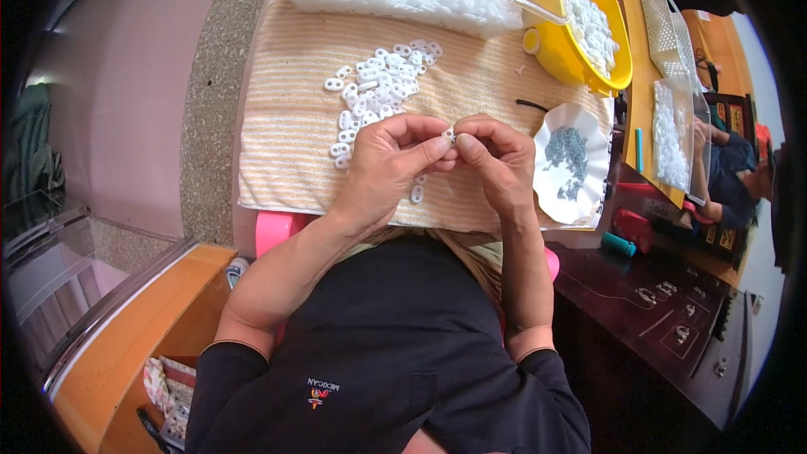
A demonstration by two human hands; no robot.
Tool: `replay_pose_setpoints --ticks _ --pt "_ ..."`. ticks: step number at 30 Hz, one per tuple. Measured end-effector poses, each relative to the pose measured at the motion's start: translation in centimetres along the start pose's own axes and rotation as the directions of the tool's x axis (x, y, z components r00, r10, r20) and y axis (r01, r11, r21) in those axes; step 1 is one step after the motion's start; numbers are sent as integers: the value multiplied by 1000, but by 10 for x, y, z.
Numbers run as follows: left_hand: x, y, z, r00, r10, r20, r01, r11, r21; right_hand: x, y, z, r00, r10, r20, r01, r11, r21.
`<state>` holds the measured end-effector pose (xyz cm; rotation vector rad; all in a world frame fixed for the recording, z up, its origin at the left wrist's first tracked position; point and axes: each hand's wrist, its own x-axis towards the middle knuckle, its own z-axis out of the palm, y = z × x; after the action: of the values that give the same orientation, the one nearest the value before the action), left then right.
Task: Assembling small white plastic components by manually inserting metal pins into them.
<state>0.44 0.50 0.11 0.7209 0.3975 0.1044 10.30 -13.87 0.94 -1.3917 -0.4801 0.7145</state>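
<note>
One small white plastic piece [450, 135] sits pinched between the fingertips of the left hand [395, 155] and right hand [498, 158], presumably to steady it (much is hidden). Seemingly for easy reach, one heap of white two-holed plastic ovals [382, 84], uncountable, and one white fluted dish [598, 172] of grey bits [566, 151] lie nearby.

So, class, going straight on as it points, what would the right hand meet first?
Most likely the left hand, facing the right hand across the small white piece both seem to pinch; depth is unclear.
</note>
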Motion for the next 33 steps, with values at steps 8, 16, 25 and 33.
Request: replay_pose_setpoints --ticks 8,16,25,33 --pt "-1 -1 0 1000 22 6 -22 1000 -7 0 1 6 997 -76 -3 75 984 -160" --pt "-3 -4 0 998 55 -18 -54 997 50 -2 2 9 999 -41 -15 38 988 -149" --pt "-3 -1 1 998 70 -1 -70 997 45 0 -8 11 1000 -7 -20 5 995 -96" --pt "-4 5 1 998 61 -5 -61 998 -6 9 -16 0 999 -51 13 52 991 -124"
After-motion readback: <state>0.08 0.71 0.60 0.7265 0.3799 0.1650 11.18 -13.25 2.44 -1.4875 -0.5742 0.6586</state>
